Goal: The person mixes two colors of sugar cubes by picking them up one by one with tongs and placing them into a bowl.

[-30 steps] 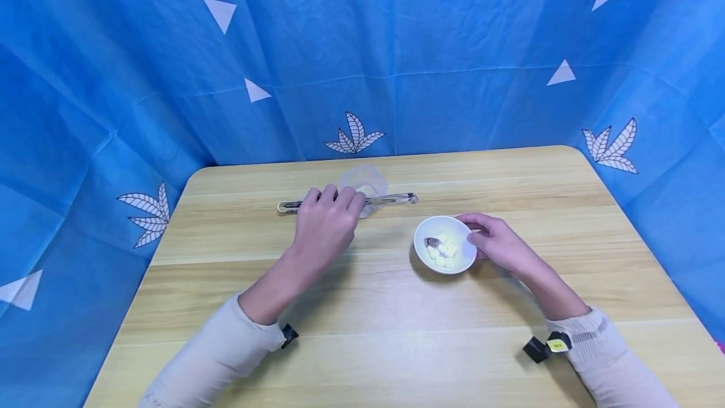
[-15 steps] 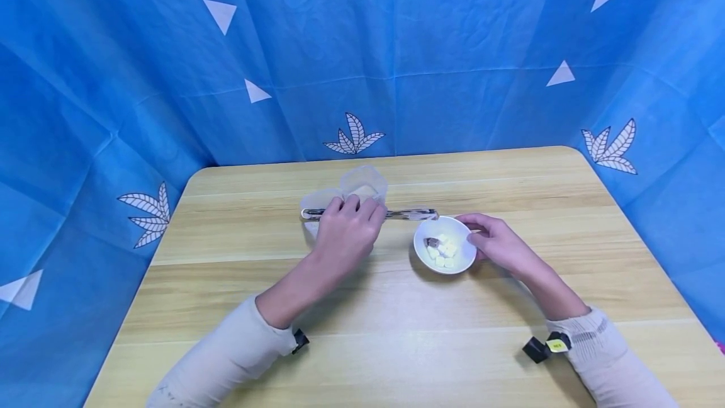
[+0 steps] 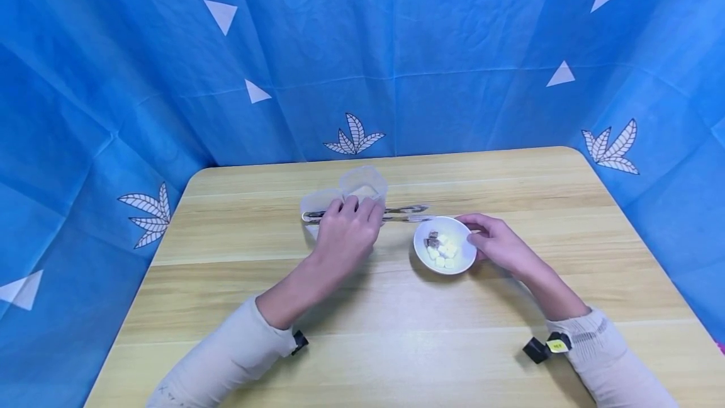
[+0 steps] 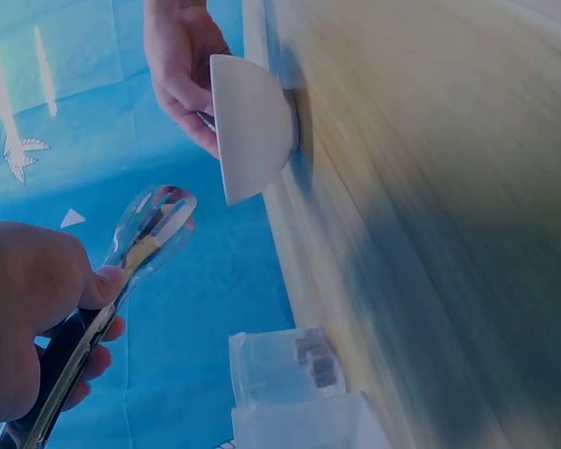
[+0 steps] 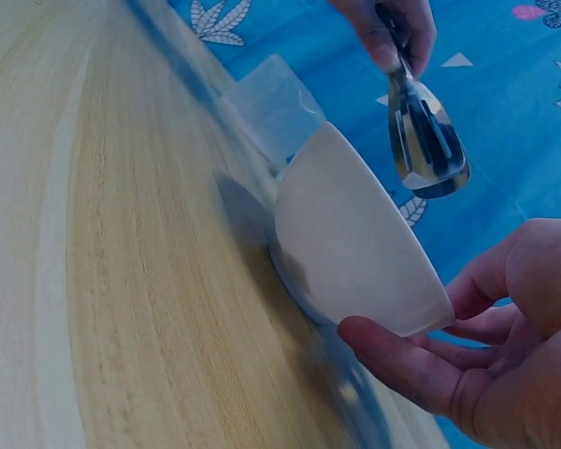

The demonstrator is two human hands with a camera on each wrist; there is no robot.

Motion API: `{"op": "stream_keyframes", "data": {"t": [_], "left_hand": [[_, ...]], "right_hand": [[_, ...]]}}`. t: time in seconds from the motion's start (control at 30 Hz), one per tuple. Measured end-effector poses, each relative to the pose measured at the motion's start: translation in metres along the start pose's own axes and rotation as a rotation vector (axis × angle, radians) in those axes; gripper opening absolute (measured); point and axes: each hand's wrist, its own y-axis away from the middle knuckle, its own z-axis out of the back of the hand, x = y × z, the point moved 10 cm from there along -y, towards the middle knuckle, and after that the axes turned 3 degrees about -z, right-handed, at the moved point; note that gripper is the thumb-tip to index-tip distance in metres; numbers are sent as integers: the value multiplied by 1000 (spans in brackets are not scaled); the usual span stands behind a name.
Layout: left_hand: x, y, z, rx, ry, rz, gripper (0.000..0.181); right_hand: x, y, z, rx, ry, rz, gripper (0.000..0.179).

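Note:
Metal tongs [image 3: 404, 209] lie sideways in the grip of my left hand [image 3: 348, 228], held above the table. Their tips stand slightly apart, reaching over the far left rim of a small white bowl [image 3: 466, 255]; nothing shows between them in the head view. Inside the bowl are several white pieces [image 3: 444, 255] and dark brown chunks [image 3: 433, 239]. My right hand [image 3: 498, 244] holds the bowl's right side, thumb near the rim and fingers around the outer wall. In the right wrist view, the slotted tongs' head [image 5: 428, 140] hangs beside the bowl [image 5: 351, 234].
Two translucent plastic containers [image 3: 364, 176] stand behind and beneath my left hand, partly hidden by it. Brown chunks [image 4: 318, 360] show through one container's wall in the left wrist view. A blue patterned curtain [image 3: 453, 49] rises behind the wooden table [image 3: 385, 345].
My left hand has moved right and slightly nearer, bringing the tongs to the bowl. Their tips have spread, and another brown chunk now lies in the bowl. The right hand stays put.

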Motion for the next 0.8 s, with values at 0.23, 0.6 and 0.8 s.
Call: {"op": "stream_keyframes", "data": {"t": [0.23,0.6,0.8], "left_hand": [[24,-1,3,-13,-2,53,20],[67,-2,-2,21,35,139,23],[81,-3,-6,55,6,172,23]], "right_hand": [[-1,0,0,-4,3,0,48],[-2,0,0,-1,-6,-2,48],[-2,-1,0,-2,-5,1,48]]}}
